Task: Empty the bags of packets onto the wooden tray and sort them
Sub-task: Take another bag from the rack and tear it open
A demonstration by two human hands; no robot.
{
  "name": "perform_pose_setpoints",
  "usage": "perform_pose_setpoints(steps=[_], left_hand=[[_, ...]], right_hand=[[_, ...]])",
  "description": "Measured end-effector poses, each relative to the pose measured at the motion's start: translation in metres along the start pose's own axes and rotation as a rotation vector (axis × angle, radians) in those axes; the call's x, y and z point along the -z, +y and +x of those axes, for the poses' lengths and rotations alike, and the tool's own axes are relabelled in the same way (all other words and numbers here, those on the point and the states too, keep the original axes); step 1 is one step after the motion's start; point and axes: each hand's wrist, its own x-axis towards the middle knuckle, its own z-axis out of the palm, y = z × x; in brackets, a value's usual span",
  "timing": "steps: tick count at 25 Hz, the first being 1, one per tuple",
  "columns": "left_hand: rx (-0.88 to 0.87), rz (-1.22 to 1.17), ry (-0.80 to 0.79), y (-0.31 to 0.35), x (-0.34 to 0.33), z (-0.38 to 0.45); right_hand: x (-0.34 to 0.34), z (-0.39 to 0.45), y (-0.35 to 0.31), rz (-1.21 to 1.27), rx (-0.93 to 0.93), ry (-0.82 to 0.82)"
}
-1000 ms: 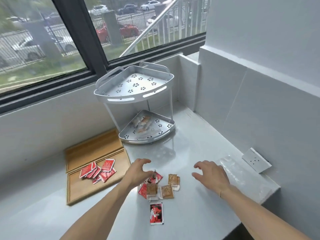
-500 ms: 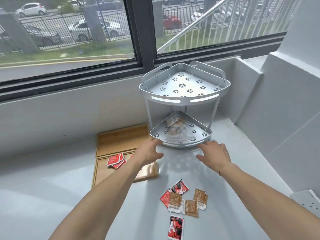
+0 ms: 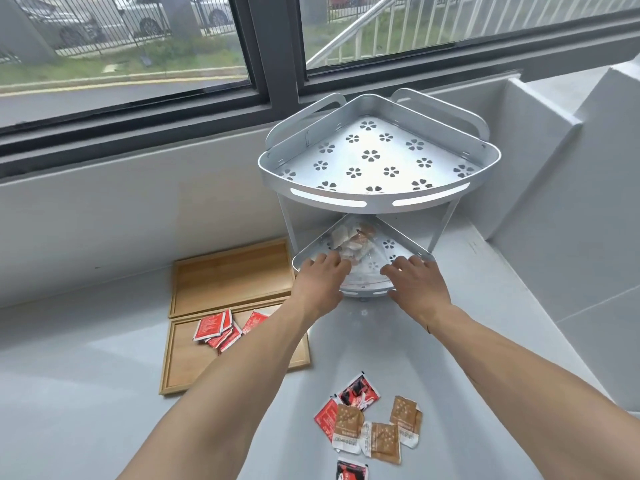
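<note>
Both my hands reach into the rack's lower shelf (image 3: 408, 249) at twelve o'clock: left hand (image 3: 320, 282) and right hand (image 3: 414, 284), fingers curled, seemingly touching a clear bag of packets (image 3: 353, 242). It looks light, floppy, slippery; I'd pinch its near edge.

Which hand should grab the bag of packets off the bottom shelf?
Probably the left hand. Its fingers already reach the clear bag on the lower shelf, and it is nearer the wooden tray. The right hand rests nearer the shelf's front edge.
</note>
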Motion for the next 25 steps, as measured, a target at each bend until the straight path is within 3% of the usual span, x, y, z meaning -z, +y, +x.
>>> perform_pose_setpoints(steps=[10,15,22,25], left_hand=[[0.124,-0.11,0.113,-0.009,-0.001,-0.003],[0.191,-0.176,0.157,-0.01,0.022,-0.028],[0.212,-0.276,0.303,-0.022,0.065,-0.079],[0.236,-0.333,0.375,-0.031,0.082,-0.108]], right_hand=[[-0.005,0.008,0.001,-0.027,-0.023,0.053],[0.024,-0.013,-0.011,0.192,-0.058,0.223],[0.081,-0.046,-0.042,0.474,-0.128,0.333],[0.103,-0.067,-0.06,0.508,-0.07,0.42]])
